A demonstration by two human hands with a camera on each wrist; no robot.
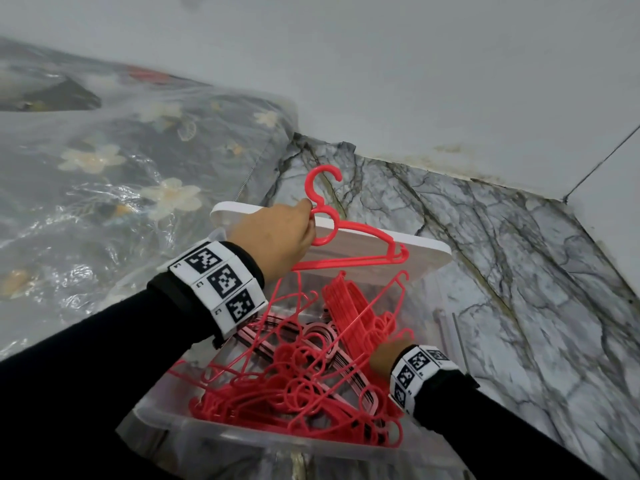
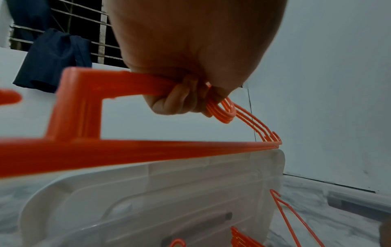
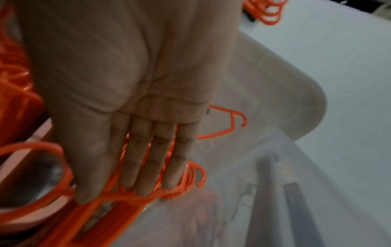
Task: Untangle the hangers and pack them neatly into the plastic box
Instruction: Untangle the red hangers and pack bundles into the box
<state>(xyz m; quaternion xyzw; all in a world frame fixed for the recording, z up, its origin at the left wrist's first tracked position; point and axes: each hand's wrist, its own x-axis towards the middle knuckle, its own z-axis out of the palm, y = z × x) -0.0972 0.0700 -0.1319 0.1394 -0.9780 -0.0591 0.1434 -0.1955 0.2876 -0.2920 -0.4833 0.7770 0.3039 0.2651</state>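
A clear plastic box [image 1: 207, 431] on the floor holds a tangle of red hangers [image 1: 304, 386]. Its white lid [image 1: 239, 209] stands at the far side. My left hand [image 1: 306, 216] is raised above the box and grips a small aligned bundle of hangers [image 1: 363, 252] by the necks, hooks pointing up. In the left wrist view my fingers [image 2: 180, 102] curl round that bundle [image 2: 148, 150]. My right hand [image 1: 389, 353] is down inside the box at the right. Its straight fingers [image 3: 143, 167] press on a stacked group of hangers [image 3: 118, 208].
A floral quilt wrapped in clear plastic [image 1: 121, 168] lies to the left of the box. Marble floor [image 1: 502, 271] runs to the right, up to a white wall [image 1: 415, 81]. A dark blue garment [image 2: 52, 61] hangs by a window grille.
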